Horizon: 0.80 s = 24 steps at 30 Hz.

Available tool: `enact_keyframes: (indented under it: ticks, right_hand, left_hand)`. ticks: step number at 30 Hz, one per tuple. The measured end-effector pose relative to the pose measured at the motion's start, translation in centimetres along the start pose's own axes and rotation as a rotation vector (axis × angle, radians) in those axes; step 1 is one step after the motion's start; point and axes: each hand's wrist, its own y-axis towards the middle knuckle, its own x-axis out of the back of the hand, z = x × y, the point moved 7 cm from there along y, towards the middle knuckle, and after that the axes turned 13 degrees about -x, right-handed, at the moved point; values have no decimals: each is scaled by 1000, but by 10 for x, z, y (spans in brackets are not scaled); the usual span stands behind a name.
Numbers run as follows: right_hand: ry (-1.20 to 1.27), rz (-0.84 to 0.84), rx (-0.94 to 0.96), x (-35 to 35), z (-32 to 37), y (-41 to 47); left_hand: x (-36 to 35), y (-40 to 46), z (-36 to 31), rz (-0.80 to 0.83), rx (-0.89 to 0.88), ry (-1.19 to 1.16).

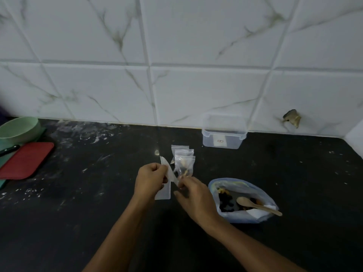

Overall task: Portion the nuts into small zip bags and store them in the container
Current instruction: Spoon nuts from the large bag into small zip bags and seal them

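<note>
Both hands — left (150,178), right (193,195) — pinch 1 small zip bag (170,176) (empty) between them.

I have both forearms reaching forward and angled inward, wrists close together. My left hand (150,178) has its fingers curled, pinching an empty small bag (166,181); my right hand (194,195) pinches it beside.

White marble-veined wall tiles (196,46) rise behind a black countertop (78,222).
</note>
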Motion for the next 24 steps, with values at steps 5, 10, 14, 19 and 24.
enact_keyframes:
  ticks: [5,10,14,19,24]
  right_hand:
    - [265,-90,-145,52,-16,-6]
    - [468,15,-317,78,-31,-1]
    - [498,48,-407,92,-51,-7]
    - [466,82,-481,103,-68,-13]
    - [419,70,-470,112,-72,-15]
  left_hand:
    - [-29,-9,-20,188,-151,149]
    - [-70,-21,-29,325,-155,18]
    - [-101,-33,-29,443,-80,-149]
    - [-122,-42,-30,518,-56,-148]
    - [-130,-44,-31,544,-70,-118]
